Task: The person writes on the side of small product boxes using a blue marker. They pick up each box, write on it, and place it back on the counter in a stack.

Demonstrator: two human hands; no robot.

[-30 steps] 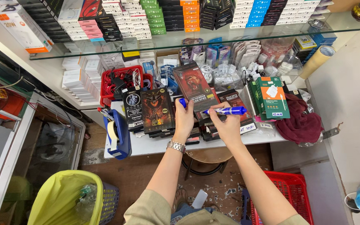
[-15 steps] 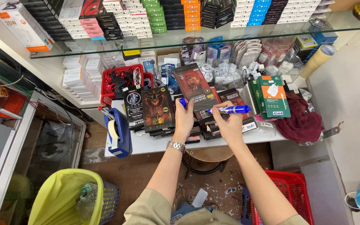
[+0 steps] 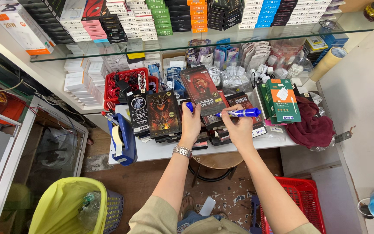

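Over the middle of the white counter (image 3: 161, 151), the person's two hands meet above a pile of flat dark retail packs. The right hand (image 3: 239, 130) is closed around a blue marker (image 3: 239, 113), pinching it between thumb and fingers near its left end. The marker lies almost level, its thick barrel a strong blue with a band of lighter print along it, its blunt end pointing right toward the green boxes (image 3: 282, 100). The left hand (image 3: 191, 123), with a metal wristwatch (image 3: 182, 151) at the wrist, is curled shut on the blue marker cap (image 3: 189, 106), a short rounded piece of the same blue that sticks up out of the fist. Cap and marker are apart, with a small gap between the two hands.

Under the hands the dark packs (image 3: 163, 113) lie overlapped, one tall pack (image 3: 202, 89) with a reddish picture leaning just beyond the cap. At the left edge of the counter stands a blue tape dispenser (image 3: 124, 138); a red basket (image 3: 128, 84) of cables sits farther back. A maroon cloth (image 3: 310, 125) lies at the right end. Below, near left, is a bin with a yellow bag (image 3: 66, 208).
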